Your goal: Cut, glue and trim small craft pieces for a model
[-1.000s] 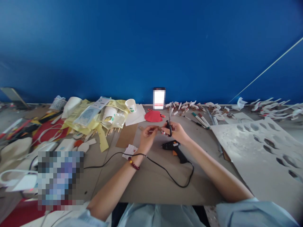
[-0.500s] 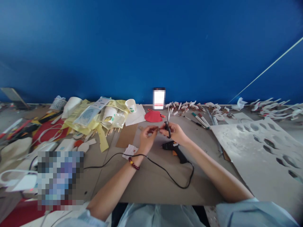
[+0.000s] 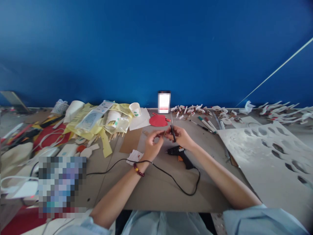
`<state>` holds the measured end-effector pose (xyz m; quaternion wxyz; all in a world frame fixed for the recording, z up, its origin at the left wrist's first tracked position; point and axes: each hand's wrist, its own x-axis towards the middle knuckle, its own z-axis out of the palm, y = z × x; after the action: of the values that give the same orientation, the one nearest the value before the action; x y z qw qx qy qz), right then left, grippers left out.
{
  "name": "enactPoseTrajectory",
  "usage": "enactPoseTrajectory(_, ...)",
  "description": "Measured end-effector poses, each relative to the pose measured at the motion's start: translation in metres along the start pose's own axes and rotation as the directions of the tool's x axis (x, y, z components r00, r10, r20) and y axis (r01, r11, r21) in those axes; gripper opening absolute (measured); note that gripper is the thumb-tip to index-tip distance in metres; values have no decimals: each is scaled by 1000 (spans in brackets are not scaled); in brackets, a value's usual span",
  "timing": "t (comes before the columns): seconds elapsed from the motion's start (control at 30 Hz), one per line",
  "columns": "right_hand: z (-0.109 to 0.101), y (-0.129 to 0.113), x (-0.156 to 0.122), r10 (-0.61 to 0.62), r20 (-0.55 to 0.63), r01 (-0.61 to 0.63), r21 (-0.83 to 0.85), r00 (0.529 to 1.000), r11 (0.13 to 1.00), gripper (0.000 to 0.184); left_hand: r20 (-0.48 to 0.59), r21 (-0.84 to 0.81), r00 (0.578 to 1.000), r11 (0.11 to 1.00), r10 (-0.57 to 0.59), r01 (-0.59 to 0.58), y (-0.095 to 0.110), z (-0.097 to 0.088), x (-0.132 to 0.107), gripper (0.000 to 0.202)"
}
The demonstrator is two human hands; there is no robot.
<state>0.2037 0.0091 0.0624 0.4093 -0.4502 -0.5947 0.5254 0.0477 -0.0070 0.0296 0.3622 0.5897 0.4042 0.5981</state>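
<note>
My right hand (image 3: pixel 181 137) grips small black-handled scissors (image 3: pixel 172 129), blades pointing up and away from me. My left hand (image 3: pixel 153 146) pinches a small brown scrap (image 3: pixel 160 134) right beside the scissors; a red bead bracelet sits on that wrist. Both hands hover over a brown cardboard sheet (image 3: pixel 156 182) at the table's middle. A black glue gun (image 3: pixel 180 153) lies on the cardboard just below my right hand, its cord looping towards me and off to the left.
A red paper shape (image 3: pixel 158 120) and a phone (image 3: pixel 164 101) stand beyond my hands. Yellow paper, paper cups and packets (image 3: pixel 102 122) pile up at the left. Markers (image 3: pixel 206 124) and white cut-outs lie at the right, with a grey board full of oval holes (image 3: pixel 269 147).
The scissor blades, spread apart a second ago, have come together. My left hand has lifted a little and moved closer to the scissors with the scrap.
</note>
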Motion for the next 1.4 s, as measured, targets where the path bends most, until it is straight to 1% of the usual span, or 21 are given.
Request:
enactPoseTrajectory(0.13,-1,-2,1,-10,-45,12,46,999,999,41,47,-78,999,997,-16,20,4,1,-2,22)
enactPoseTrajectory(0.27,-3,-1,1,-18,-43,20,58,999,998,41,32,-87,998,994,-62,64,4,2,-2,17)
enactPoseTrajectory(0.4,-6,5,2,-60,-24,60,-25,998,998,37,29,-62,999,997,-42,44,4,2,-2,14)
enactPoseTrajectory(0.5,-7,9,3,-104,-9,102,-99,995,990,34,21,-78,999,996,-45,46,6,1,-1,12)
enactPoseTrajectory(0.57,-7,9,3,-106,8,107,-101,994,989,34,3,-137,996,987,-85,84,7,1,1,13)
enactPoseTrajectory(0.63,-8,6,2,-89,35,92,-73,995,993,38,-9,-223,986,962,-166,160,6,2,3,17)
enactPoseTrajectory(0.67,-9,3,1,-73,64,76,-57,995,995,41,-11,-275,976,939,-217,205,5,2,4,20)
enactPoseTrajectory(0.73,-13,-3,-1,-22,172,30,-44,985,999,43,-2,-395,948,871,-319,292,2,2,6,25)
enactPoseTrajectory(0.8,-20,-9,-3,25,299,-9,-57,954,998,43,28,-531,909,764,-416,366,0,1,9,28)
enactPoseTrajectory(0.87,-27,-13,-5,55,394,-32,-65,918,997,49,74,-645,861,634,-504,426,-3,-1,11,29)
enactPoseTrajectory(0.93,-34,-14,-6,73,464,-61,-42,883,997,54,107,-715,813,524,-572,463,-5,-2,13,24)
enactPoseTrajectory(1.0,-39,-13,-6,102,541,-112,-14,835,994,56,111,-757,778,455,-618,469,-7,-4,15,16)
enactPoseTrajectory(1.07,-43,-11,-6,139,611,-162,-18,779,987,56,99,-780,754,420,-650,464,-8,-5,17,9)
enactPoseTrajectory(1.13,-45,-11,-5,188,668,-190,-70,720,979,58,94,-791,731,395,-675,467,-8,-5,17,4)
enactPoseTrajectory(1.2,-46,-13,-5,238,699,-200,-137,674,970,61,92,-801,713,374,-695,468,-7,-5,18,3)
enactPoseTrajectory(1.27,-45,-15,-5,281,708,-216,-183,648,959,64,91,-810,703,359,-705,464,-7,-6,19,4)
enactPoseTrajectory(1.4,-42,-17,-6,337,693,-255,-223,637,941,65,90,-810,706,361,-702,462,-7,-6,19,4)
